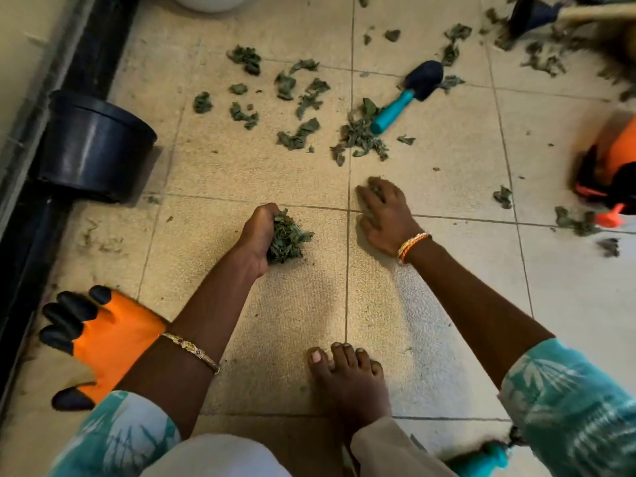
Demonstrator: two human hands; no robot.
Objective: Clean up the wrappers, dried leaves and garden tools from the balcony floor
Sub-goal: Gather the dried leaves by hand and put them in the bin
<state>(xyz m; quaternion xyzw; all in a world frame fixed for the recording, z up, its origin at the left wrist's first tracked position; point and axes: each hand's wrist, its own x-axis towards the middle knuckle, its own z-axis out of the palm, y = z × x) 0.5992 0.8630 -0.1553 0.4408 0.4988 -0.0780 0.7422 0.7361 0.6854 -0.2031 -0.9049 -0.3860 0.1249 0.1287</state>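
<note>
- Balcony floor (pixel 447 187): pale tiles, littered mainly across the far half; dried leaves (pixel 299 98) lie scattered there, thickest beside the trowel; no wrapper can be identified in this view.
- Black pot (pixel 93 146): on its side against the left wall, well apart from both hands.
- Orange glove (pixel 113 335): flat on the tiles at near left, partly under the left forearm; unworn.
- Trowel (pixel 409 94): blue handle, dark blade, lying among leaves beyond the right hand; untouched.
- Left hand (pixel 258 235): fingers curled round a clump of leaves (pixel 287 237), held just above or on the tile; which, cannot tell.
- Right hand (pixel 382 211): palm down on the floor, fingers lightly bent over a few fragments; no firm hold evident.
- Assessment: leaf-gathering step in hand, early; tools remain down; next move likely calls for raking the nearer pile toward the held clump, without spilling it.
</note>
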